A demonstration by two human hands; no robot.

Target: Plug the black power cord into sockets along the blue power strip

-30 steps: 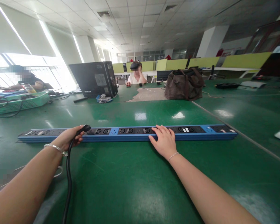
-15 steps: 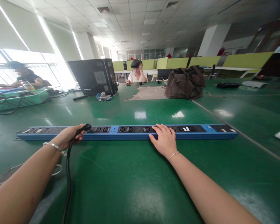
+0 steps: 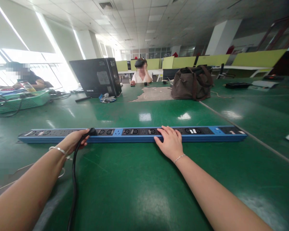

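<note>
A long blue and black power strip [image 3: 135, 138] lies across the green table, its sockets facing up. Over its left part, my left hand [image 3: 78, 138] is closed around the black plug [image 3: 93, 131] of a thick cable. The plug is at the sockets; whether it is seated in one I cannot tell. Its black cable [image 3: 73, 189] hangs down toward the bottom edge. My right hand [image 3: 170, 141] rests on the strip right of its middle, fingers spread over the sockets and thumb at the front edge. The sockets under both hands are hidden.
Behind the strip are a black computer case [image 3: 92, 77], gloves [image 3: 107, 98] and a brown bag [image 3: 191, 83]. A green basket [image 3: 36, 101] with cables stands at left. One person [image 3: 142, 73] in a headset sits opposite, another [image 3: 24, 75] at far left.
My left hand and the plug have shifted slightly right along the strip, and the cable has swung right with them. My right hand stays in place on the strip.
</note>
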